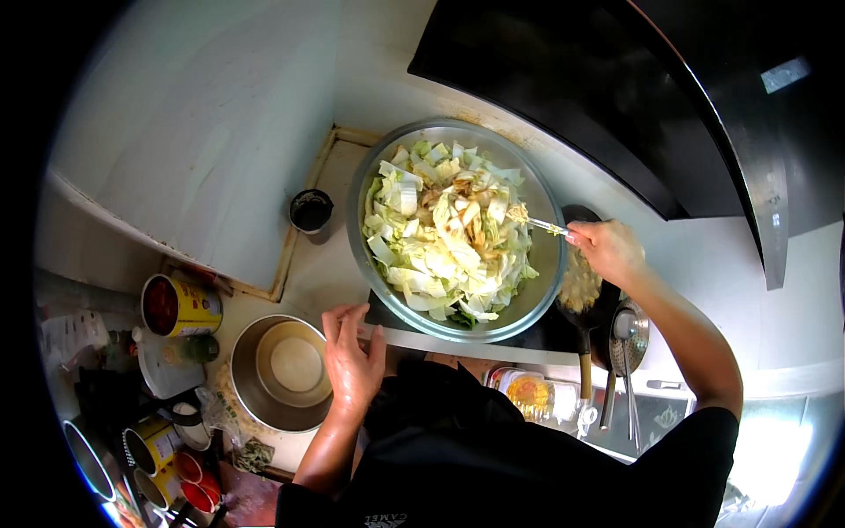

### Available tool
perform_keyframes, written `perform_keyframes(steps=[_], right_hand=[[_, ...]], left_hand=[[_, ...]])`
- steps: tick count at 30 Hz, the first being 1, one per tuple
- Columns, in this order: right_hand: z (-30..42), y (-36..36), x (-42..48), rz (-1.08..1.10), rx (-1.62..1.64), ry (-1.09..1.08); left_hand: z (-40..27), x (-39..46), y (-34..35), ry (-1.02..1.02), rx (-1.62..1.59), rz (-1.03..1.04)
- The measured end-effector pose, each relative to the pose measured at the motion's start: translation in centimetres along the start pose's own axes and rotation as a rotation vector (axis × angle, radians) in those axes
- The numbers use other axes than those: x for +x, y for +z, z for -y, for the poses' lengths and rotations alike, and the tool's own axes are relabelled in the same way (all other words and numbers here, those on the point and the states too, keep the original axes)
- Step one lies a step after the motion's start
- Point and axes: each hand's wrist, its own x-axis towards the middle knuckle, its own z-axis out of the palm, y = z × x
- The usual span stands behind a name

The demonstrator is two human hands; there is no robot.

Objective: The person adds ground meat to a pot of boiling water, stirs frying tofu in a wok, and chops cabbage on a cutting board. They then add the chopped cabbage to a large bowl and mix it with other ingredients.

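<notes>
A large metal basin [549, 284] full of chopped napa cabbage [422, 264] stands before me, with brown sauce over the leaves near its middle. My right hand [606, 249] grips the handle of a metal spoon [549, 226] above the basin's right rim. The spoon's bowl end carries minced, pale yellow bits that look like garlic. Beside the basin's lower left, my left hand [351, 353] is empty with its fingers apart, near the rim of an empty steel pot [247, 376].
A dark cup [311, 212] stands left of the basin. At the right are a pan [581, 317] with food in it, a skimmer [637, 336] and long handles. An oil bottle [535, 399] lies below. Tins [191, 307] and containers crowd the left. A black range hood [561, 99] hangs above.
</notes>
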Motion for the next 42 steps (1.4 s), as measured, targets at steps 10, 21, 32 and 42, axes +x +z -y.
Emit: perform_keyframes(steps=[10, 21, 32, 42], right_hand=[[0.7, -6.0, -3.7, -0.300, -0.577, -0.492], [-1.5, -2.4, 8.4, 0.209, -1.016, -0.358], [-4.5, 12.7, 9.6, 0.451, 0.062, 0.040], [-2.2, 15.1, 11.2, 0.205, 0.371, 0.087]], left_hand=[[0.3, -0.4, -0.6, 0.019, 0.002, 0.065], [0.3, -0.4, 1.1, 0.028, -0.011, 0.071], [0.5, -1.7, 1.6, -0.104, 0.017, -0.056], [-0.8, -0.7, 2.0, -0.114, 0.048, -0.068]])
